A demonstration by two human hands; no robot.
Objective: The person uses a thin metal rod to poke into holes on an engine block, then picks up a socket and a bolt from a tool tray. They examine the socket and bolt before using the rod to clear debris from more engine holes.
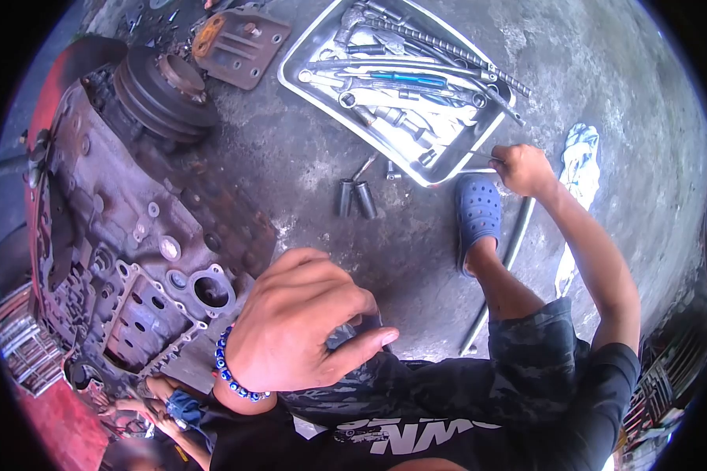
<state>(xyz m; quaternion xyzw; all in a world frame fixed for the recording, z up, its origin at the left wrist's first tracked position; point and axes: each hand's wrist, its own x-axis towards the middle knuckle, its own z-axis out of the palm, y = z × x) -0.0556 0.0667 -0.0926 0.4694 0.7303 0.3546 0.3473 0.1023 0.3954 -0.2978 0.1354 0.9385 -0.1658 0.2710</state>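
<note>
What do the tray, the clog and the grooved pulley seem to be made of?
Tray: bright, shiny metal, perhaps stainless steel, judging by its glare. Clog: blue, matte, probably moulded foam or rubber, given the round holes. Pulley: dark, dull metal, possibly cast iron, with a brownish, rust-like tint.

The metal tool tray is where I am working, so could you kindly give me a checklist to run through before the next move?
1. Thin tool gripped: ok, the right hand is closed on one end.
2. Left hand free: cannot tell, its palm is turned from view.
3. Tools within the tray: not ok, a spiral bar juts past the rim.
4. Floor beside the tray clear: not ok, two black cylindrical pieces lie there.
5. Footing clear: not ok, a long rod lies beside the blue clog.
</note>
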